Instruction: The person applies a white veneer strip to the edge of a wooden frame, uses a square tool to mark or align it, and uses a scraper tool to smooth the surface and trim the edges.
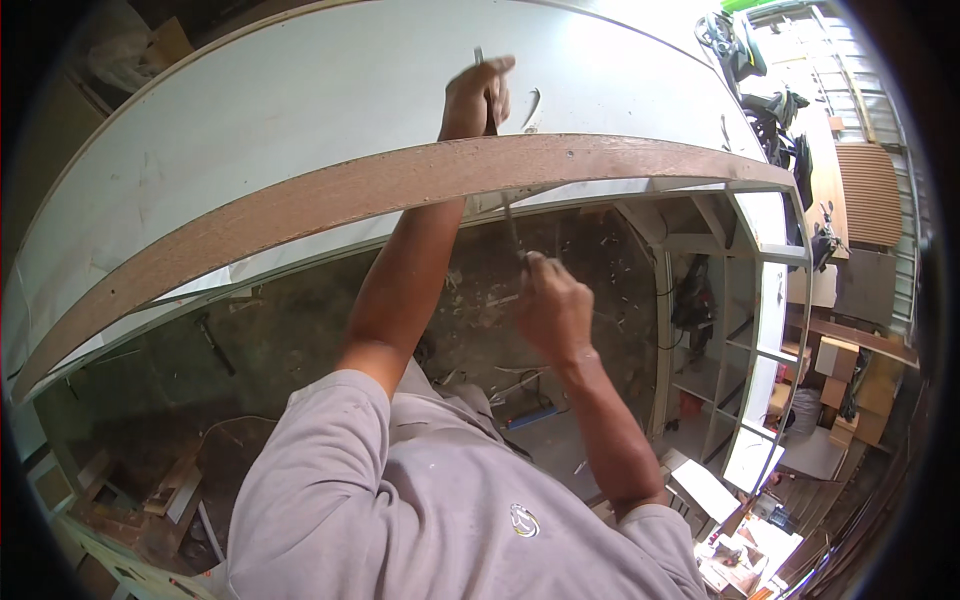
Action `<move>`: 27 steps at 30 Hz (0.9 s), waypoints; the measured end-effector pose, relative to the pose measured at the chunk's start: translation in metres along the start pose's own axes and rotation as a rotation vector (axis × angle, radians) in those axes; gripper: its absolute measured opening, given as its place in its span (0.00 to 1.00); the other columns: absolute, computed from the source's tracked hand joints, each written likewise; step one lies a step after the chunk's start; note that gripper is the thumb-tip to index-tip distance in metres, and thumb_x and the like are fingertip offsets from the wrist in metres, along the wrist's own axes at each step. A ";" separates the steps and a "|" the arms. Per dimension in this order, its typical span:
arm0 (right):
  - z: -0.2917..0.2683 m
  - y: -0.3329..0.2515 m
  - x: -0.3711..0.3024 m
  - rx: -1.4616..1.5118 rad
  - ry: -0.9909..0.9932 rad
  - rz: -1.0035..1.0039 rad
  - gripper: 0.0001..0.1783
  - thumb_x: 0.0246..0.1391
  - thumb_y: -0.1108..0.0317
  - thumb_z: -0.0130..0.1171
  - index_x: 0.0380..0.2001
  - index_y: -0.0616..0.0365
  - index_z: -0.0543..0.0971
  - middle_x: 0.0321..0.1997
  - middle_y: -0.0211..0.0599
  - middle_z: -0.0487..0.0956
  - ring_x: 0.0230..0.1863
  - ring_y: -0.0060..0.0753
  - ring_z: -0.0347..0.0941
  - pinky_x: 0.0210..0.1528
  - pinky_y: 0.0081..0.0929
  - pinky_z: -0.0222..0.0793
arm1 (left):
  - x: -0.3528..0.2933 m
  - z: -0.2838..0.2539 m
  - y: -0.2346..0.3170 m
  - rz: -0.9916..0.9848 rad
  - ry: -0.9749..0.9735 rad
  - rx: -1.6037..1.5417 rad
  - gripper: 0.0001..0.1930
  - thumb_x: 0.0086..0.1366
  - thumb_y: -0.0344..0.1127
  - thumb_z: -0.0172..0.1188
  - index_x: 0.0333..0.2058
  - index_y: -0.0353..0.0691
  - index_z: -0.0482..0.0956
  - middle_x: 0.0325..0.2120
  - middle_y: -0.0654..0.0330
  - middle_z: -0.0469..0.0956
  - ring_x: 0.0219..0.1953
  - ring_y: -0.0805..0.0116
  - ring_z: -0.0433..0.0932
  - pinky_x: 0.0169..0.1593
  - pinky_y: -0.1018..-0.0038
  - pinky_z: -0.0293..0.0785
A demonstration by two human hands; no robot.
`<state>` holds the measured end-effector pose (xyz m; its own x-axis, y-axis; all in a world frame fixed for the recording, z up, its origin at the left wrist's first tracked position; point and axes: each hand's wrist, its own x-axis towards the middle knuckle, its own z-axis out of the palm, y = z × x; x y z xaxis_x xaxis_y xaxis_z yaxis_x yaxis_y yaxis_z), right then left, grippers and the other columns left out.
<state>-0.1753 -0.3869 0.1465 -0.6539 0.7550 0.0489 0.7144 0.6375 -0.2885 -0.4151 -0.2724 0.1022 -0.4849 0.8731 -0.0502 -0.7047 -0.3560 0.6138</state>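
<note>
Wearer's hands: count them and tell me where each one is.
2: the left hand is beyond the brown strip; the right hand is on the near side, closed on a thin metal rod. Neither is hidden.

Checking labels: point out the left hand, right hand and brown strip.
Left hand [476, 97], head view: middle of hand.
Right hand [557, 304], head view: back of hand.
Brown strip [400, 180], head view: broad face.

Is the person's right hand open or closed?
Closed: the right hand is curled like a fist around the lower end of a thin grey rod, which sticks out above it.
</note>
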 end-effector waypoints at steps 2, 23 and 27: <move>-0.044 -0.018 0.010 -0.044 0.021 -0.021 0.10 0.58 0.71 0.56 0.43 0.58 0.79 0.35 0.46 0.81 0.32 0.54 0.80 0.32 0.44 0.76 | 0.009 0.023 0.019 0.063 -0.104 -0.169 0.24 0.59 0.45 0.68 0.12 0.52 0.62 0.06 0.67 0.61 0.09 0.74 0.59 0.18 0.74 0.56; -0.024 -0.032 0.022 -0.132 -0.115 -0.070 0.12 0.50 0.77 0.54 0.40 0.59 0.72 0.34 0.48 0.78 0.26 0.57 0.78 0.25 0.48 0.75 | 0.022 -0.003 -0.003 -0.019 0.067 -0.218 0.20 0.59 0.39 0.57 0.13 0.51 0.59 0.06 0.69 0.57 0.07 0.75 0.53 0.18 0.72 0.53; 0.050 -0.010 0.018 -0.164 -0.159 -0.051 0.15 0.46 0.79 0.55 0.40 0.62 0.72 0.34 0.49 0.75 0.25 0.57 0.77 0.23 0.47 0.74 | 0.035 -0.045 -0.045 -0.022 0.149 -0.055 0.20 0.59 0.39 0.57 0.13 0.51 0.57 0.07 0.70 0.56 0.08 0.76 0.54 0.14 0.71 0.52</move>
<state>-0.2069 -0.3872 0.1028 -0.7116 0.6961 -0.0953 0.7022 0.7001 -0.1295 -0.4238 -0.2411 0.0374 -0.5376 0.8234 -0.1817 -0.7412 -0.3588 0.5673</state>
